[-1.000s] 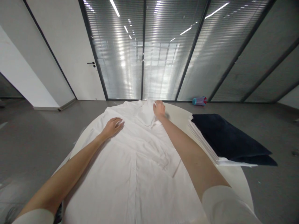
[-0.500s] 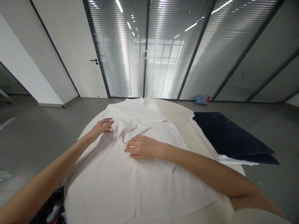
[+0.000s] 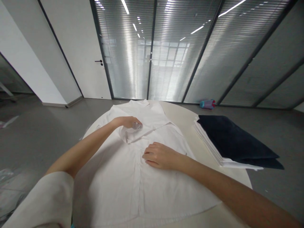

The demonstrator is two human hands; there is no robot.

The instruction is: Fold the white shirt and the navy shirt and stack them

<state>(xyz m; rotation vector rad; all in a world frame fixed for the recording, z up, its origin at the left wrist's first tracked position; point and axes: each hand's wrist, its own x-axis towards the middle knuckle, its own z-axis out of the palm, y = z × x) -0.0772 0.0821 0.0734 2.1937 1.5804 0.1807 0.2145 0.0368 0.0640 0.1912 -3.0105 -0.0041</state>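
Note:
A white shirt (image 3: 114, 186) lies spread over the table, its collar end away from me and its hem toward me. My left hand (image 3: 129, 122) is closed on a bunched fold of it, perhaps a sleeve end, near the upper middle; the fingertips are partly hidden. Lower and to the right, my right hand (image 3: 162, 155) rests palm down on the shirt, beside the front seam, fingers extended and slightly bent. Nothing shows in that hand.
The round cream table (image 3: 182, 118) carries a stack of folded white cloth (image 3: 209, 142) on its right, with a dark navy cloth (image 3: 232, 136) on top overhanging the edge. A blue and pink object (image 3: 207, 104) lies on the floor by the glass partition (image 3: 171, 72).
My left hand has moved right from the shirt's left side and closed on the bunched fabric. My right hand has slid a little right and toward me.

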